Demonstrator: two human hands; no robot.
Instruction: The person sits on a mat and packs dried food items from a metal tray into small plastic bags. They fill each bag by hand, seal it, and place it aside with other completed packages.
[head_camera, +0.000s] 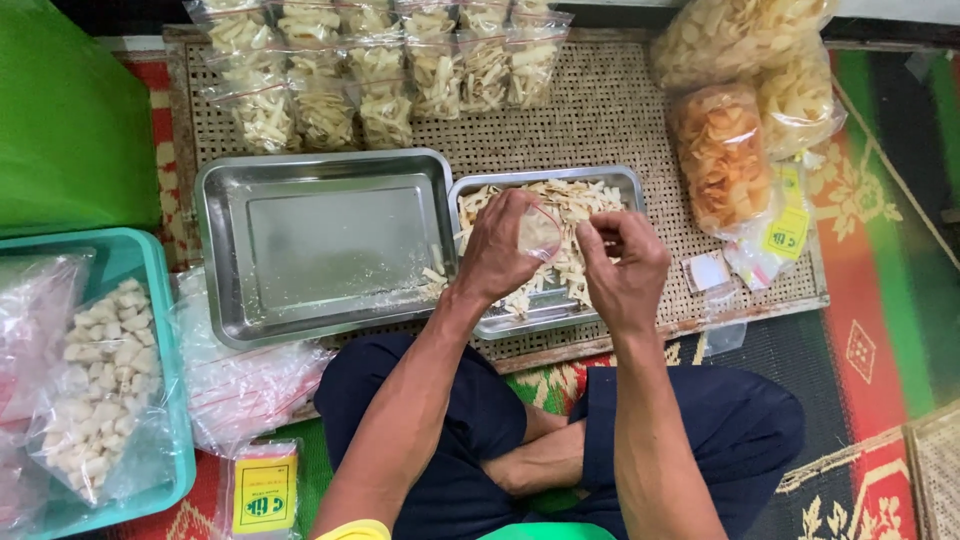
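Your crossed legs (560, 440) sit just below the work. Both hands hover over the smaller steel tray (620, 185) of pale chips — left hand (497, 250) and right hand (625, 265) each pinching the small clear bag (540, 232), seemingly holding its mouth open above the supply.

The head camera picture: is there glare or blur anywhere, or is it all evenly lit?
In the head view, light is soft and even, with faint shadows only. The empty rectangular steel tray shows a pale dull sheen, not harsh glare. The small clear plastic bag held in the left hand looks hazy, and the right hand is slightly soft. The view's edges bend a little.
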